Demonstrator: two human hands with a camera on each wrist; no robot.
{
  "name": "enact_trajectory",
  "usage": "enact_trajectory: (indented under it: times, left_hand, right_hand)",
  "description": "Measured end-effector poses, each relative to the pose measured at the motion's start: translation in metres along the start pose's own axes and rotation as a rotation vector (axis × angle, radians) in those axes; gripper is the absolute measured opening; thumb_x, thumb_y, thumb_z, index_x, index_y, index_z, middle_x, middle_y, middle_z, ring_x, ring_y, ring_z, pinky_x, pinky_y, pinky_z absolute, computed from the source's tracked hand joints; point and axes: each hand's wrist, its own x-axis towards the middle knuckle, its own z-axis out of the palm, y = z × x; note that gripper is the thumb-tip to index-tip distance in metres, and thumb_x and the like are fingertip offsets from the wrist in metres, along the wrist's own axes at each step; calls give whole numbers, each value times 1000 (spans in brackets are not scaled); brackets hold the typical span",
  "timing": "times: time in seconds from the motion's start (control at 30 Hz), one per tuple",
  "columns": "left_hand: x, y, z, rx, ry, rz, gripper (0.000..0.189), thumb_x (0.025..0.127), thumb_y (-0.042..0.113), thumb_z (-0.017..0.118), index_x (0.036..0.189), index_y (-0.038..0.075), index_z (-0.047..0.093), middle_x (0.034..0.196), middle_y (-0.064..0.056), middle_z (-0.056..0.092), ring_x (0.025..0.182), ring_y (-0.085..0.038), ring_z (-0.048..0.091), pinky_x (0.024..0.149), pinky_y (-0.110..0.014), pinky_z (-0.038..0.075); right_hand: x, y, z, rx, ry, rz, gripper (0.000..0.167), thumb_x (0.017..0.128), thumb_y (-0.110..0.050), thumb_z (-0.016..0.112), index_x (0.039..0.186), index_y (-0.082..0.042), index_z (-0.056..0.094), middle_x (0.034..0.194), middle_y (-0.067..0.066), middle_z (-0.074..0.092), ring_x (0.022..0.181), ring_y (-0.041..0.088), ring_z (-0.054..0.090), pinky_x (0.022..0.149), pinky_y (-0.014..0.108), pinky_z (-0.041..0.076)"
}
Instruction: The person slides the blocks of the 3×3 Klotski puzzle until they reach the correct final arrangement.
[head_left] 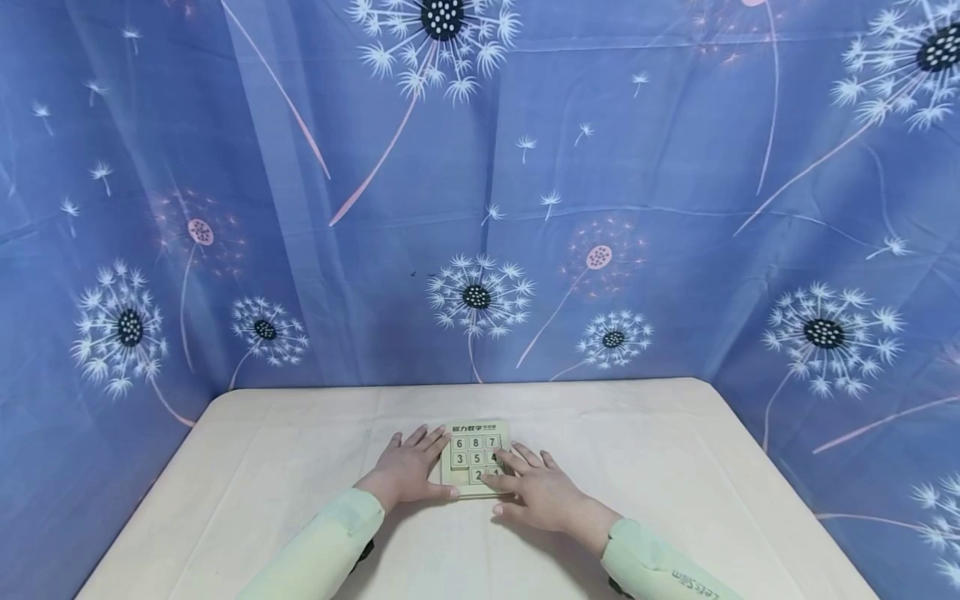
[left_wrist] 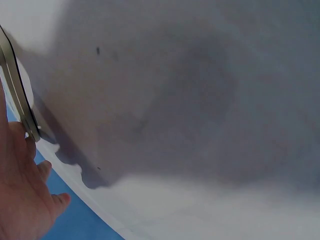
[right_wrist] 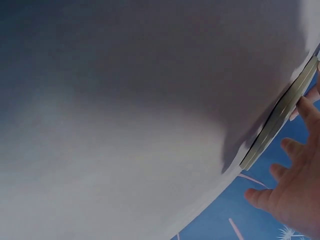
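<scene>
While the number board (head_left: 460, 479) lies on the pale table (head_left: 300, 442), your left hand (head_left: 408, 471) touches its left side, your right hand (head_left: 547, 495) its right, fingers wide. Left wrist: fingers meet its edge. Right wrist: one finger touches it.

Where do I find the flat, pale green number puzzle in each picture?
Head: the flat, pale green number puzzle is low in the middle, left hand beside it, right hand partly over it.
Left wrist: puzzle upper far left, edge-on.
Right wrist: puzzle far right, mid-height, edge-on.
Shared landmark: blue dandelion-print cloth.
</scene>
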Motion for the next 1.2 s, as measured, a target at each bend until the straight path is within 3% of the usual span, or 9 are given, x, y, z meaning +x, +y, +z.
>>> enact_trajectory:
  times: [0.33,0.63,1.2]
  left_hand:
    - [-1,0,0,-8,-7,-3,101,83,75,65,161,17,36,169,0,33,158,-30,29,128,-61,25]
    - [-2,2,-1,-2,-7,-2,100,84,75,64,161,17,35,170,0,33,158,-30,30,128,-61,26]
    - [-2,2,-2,10,-14,-5,99,85,74,64,161,18,35,170,1,32,158,-29,29,127,-61,26]
  right_hand:
    - [-1,-1,0,11,3,3,54,96,-56,61,145,-33,59,164,10,41,153,44,33,117,75,32]
    - [3,-8,-2,21,17,24,58,100,-52,58,151,-25,52,164,12,41,152,45,36,115,75,34]
    - [23,-15,-7,5,-41,40,58,101,-53,55,152,-26,50,165,9,40,155,41,33,118,73,32]
